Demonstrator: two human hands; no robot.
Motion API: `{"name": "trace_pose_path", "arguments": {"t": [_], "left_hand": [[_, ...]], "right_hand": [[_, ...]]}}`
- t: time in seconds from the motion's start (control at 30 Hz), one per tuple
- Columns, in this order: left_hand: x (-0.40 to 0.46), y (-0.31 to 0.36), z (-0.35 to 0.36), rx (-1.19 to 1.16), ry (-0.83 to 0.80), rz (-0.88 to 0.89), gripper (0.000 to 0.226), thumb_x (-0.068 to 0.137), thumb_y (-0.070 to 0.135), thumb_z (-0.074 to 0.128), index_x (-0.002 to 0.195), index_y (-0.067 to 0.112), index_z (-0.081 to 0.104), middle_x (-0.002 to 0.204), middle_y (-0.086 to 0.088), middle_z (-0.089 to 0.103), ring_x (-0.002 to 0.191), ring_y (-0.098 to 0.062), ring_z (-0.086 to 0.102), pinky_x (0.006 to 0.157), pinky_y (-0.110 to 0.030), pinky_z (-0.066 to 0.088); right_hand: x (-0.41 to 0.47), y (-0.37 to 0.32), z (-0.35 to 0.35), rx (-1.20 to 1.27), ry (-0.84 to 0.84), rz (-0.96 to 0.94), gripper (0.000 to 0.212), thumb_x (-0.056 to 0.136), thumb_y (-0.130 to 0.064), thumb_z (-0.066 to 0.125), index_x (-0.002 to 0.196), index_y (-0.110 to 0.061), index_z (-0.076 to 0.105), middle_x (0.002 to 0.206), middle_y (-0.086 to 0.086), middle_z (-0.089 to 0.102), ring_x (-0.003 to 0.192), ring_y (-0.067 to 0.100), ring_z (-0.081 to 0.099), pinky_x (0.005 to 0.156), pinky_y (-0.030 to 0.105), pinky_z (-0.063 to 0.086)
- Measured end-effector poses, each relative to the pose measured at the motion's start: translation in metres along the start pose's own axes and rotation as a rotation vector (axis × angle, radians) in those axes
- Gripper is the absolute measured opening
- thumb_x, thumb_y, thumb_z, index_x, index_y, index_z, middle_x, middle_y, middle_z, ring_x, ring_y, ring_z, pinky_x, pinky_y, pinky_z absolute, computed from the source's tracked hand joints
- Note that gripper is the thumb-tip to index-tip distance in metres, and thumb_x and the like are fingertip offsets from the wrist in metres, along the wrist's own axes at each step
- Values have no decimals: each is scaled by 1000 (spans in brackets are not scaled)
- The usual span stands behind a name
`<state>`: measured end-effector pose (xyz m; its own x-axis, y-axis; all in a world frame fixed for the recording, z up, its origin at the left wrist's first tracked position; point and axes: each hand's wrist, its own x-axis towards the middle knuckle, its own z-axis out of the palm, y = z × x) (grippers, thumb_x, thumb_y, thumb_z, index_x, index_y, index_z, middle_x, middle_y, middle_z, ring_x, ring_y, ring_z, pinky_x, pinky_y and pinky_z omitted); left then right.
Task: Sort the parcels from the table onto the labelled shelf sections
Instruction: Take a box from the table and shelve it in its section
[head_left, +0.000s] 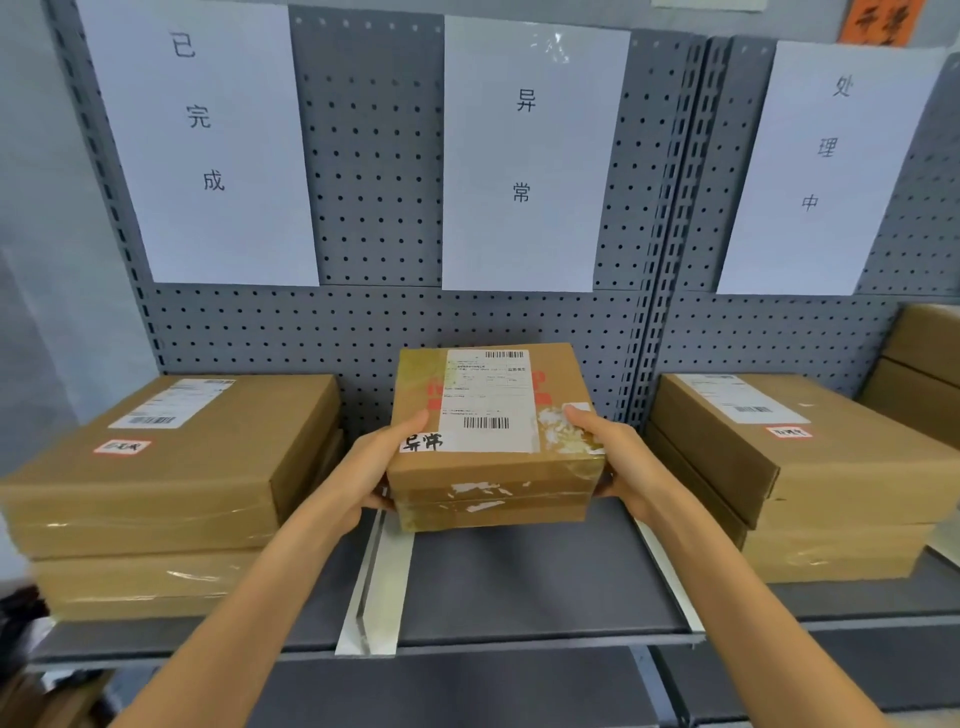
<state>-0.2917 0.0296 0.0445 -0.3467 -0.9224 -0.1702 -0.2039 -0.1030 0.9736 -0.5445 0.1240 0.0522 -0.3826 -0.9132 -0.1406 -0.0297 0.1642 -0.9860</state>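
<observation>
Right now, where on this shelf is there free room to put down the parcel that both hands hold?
The middle section is bare, between the white divider strip and the right strip, under the held parcel. It is crowded left, where the left stack sits, and right, where the right stack sits.

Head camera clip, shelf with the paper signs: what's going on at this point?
A person holds a cardboard parcel with both hands, left hand and right hand gripping its sides, over the middle shelf section under the sign 异常. The parcel's handwritten tag reads the same. Whether it rests on the shelf yet is unclear. Stacked parcels already sit in the left section and the right section.
</observation>
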Motion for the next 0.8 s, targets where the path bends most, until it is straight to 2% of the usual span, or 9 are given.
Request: {"name": "trace_pose_path", "arguments": {"t": [0.1, 0.2, 0.27, 0.37, 0.47, 0.57, 0.63, 0.7, 0.8], "left_hand": [[-2, 3, -4, 32, -44, -14, 70, 66, 73, 60, 122, 30, 60, 100, 6, 73, 97, -18, 66, 69, -37, 57], [2, 10, -9, 45, 11, 8, 99, 63, 73, 63, 145, 26, 34, 135, 0, 56, 121, -25, 54, 87, -49, 54], [6, 20, -13, 79, 133, 91, 106, 63, 73, 62, 151, 27, 23, 152, -1, 36, 135, -28, 39, 102, -53, 42], [9, 39, -18, 224, 184, 242, 106, 61, 73, 60, 150, 29, 25, 155, 2, 29, 140, -21, 31, 109, -44, 30], [12, 53, -20, 373, 80, 296, 91, 68, 66, 64, 145, 28, 37, 146, 5, 42, 132, -16, 43, 101, -31, 35], [8, 60, -17, 437, -80, 268, 67, 63, 67, 67, 118, 30, 62, 103, 13, 72, 89, -4, 69, 76, -20, 53], [7, 57, -13, 443, -122, 273, 51, 64, 66, 66, 100, 30, 69, 87, 15, 74, 76, -2, 70, 62, -17, 52], [8, 50, -9, 414, -115, 285, 41, 69, 62, 67, 93, 29, 72, 86, 13, 74, 76, -4, 71, 67, -23, 51], [12, 38, -4, 356, -92, 285, 32, 75, 56, 69, 90, 28, 74, 87, 12, 75, 82, -8, 71, 74, -27, 51]], "right_hand": [[6, -2, -4, -25, -31, -22, 37, 86, -55, 60, 104, -25, 73, 97, -4, 76, 95, 19, 68, 79, 39, 50], [10, -9, -10, -86, -36, -36, 38, 86, -54, 60, 105, -23, 72, 100, -3, 75, 97, 19, 67, 88, 41, 49], [11, -16, -17, -160, -77, -55, 37, 88, -54, 58, 100, -22, 74, 94, -1, 76, 89, 19, 70, 79, 38, 52], [11, -28, -30, -255, -165, -81, 40, 89, -55, 57, 104, -21, 74, 99, 2, 75, 89, 20, 72, 78, 36, 54], [12, -39, -40, -276, -245, -89, 39, 88, -53, 59, 104, -21, 74, 104, 3, 74, 93, 20, 71, 85, 38, 54], [12, -47, -49, -277, -298, -92, 34, 85, -52, 61, 94, -24, 78, 105, 3, 74, 89, 17, 71, 82, 35, 53], [12, -49, -52, -288, -306, -84, 33, 82, -53, 63, 91, -25, 79, 105, 3, 74, 89, 17, 72, 80, 33, 53], [13, -48, -54, -300, -303, -70, 33, 77, -56, 64, 90, -29, 80, 104, 2, 75, 88, 16, 72, 78, 33, 53], [14, -43, -52, -298, -249, -93, 35, 80, -54, 65, 97, -26, 78, 103, 1, 75, 92, 18, 72, 90, 42, 54]]}}
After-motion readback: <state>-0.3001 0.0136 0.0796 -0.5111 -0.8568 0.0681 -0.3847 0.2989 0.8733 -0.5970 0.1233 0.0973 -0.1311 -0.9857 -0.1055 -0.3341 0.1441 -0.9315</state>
